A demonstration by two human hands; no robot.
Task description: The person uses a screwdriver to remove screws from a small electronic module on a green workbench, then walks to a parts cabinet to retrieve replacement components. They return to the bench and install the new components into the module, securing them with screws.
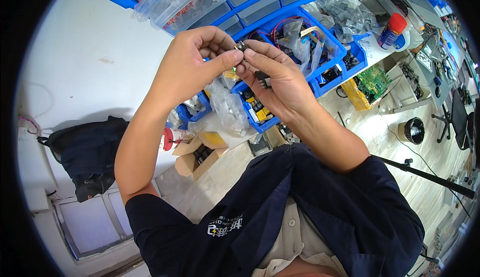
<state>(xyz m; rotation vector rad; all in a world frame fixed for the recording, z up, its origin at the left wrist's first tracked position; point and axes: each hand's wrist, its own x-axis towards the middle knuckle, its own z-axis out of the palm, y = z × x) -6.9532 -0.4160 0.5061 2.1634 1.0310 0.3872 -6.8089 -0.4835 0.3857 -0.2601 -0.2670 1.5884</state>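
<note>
Left hand (192, 64) and right hand (281, 77) pinch a small black component (242, 46) between their fingertips; another black part (262, 79) sits tucked inside the right hand. At one o'clock from them stand clear drawers (259, 10); at seven, an open cardboard box (185, 166).

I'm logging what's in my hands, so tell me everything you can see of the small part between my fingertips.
The small part is mostly black, with bright, metal-looking bits toward its left; finer detail is too small to make out. Fingertips of the left hand and right hand pinch it from either side, hiding some of it. It is held up in the air, appearing left of an open blue bin.
</note>
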